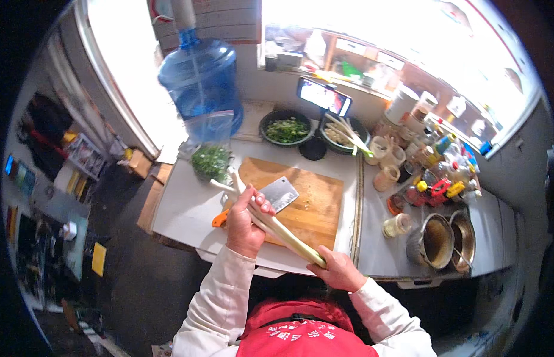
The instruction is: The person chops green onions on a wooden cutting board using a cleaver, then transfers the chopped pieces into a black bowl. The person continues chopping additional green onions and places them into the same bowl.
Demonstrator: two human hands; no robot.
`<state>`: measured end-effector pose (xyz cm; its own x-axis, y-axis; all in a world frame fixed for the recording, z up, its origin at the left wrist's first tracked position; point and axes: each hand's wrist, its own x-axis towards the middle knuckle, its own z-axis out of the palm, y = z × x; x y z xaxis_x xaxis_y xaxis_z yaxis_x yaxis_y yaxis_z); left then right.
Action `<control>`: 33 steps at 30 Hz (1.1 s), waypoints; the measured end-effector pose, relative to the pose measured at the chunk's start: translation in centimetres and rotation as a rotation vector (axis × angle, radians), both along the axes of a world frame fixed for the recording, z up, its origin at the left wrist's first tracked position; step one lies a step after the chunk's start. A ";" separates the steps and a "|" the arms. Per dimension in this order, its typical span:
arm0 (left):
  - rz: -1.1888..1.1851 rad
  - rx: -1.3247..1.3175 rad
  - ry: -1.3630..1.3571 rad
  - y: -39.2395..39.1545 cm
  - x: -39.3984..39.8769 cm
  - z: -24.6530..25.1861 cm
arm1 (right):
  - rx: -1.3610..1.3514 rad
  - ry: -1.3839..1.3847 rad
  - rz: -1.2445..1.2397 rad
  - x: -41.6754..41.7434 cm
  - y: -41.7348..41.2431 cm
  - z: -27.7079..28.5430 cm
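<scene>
My left hand grips several long green onion stalks near their white ends, which point away to the upper left. Around the pale green lower end, my right hand is closed. The bunch slants above the near part of a wooden cutting board. On that board lies a cleaver with a broad metal blade, partly hidden behind my left hand. An orange handle shows just left of the hand; whether it belongs to the cleaver I cannot tell.
Left of the board sits a plastic bag of chopped greens. Behind stand a bowl of cut greens, a bowl with white pieces and stalks, a phone on a stand and a blue water jug. Bottles and metal pots crowd the right.
</scene>
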<state>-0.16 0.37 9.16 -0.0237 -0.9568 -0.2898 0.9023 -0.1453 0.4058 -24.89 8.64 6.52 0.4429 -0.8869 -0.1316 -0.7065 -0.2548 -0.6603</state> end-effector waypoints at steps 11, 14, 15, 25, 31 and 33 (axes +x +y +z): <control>-0.320 0.009 -0.386 2.3 3.7 -7.9 | 0.160 0.031 -0.095 -3.4 1.4 2.1; -0.366 0.037 -0.574 3.0 5.9 -9.6 | 0.198 -0.012 -0.071 -4.2 0.6 2.9; -0.310 0.045 -0.620 3.1 6.2 -9.8 | 0.212 -0.028 -0.059 -4.2 0.3 3.1; -0.083 -0.446 -2.359 -1.3 10.7 -15.7 | 0.325 -0.103 -0.381 -5.1 1.2 5.9; -0.399 -0.374 -2.363 -4.3 12.1 -15.9 | 0.311 -0.165 -0.439 -2.7 -0.4 6.7; -0.516 -0.281 -2.208 -4.3 12.9 -14.1 | 0.300 -0.185 -0.417 -1.1 -2.3 6.7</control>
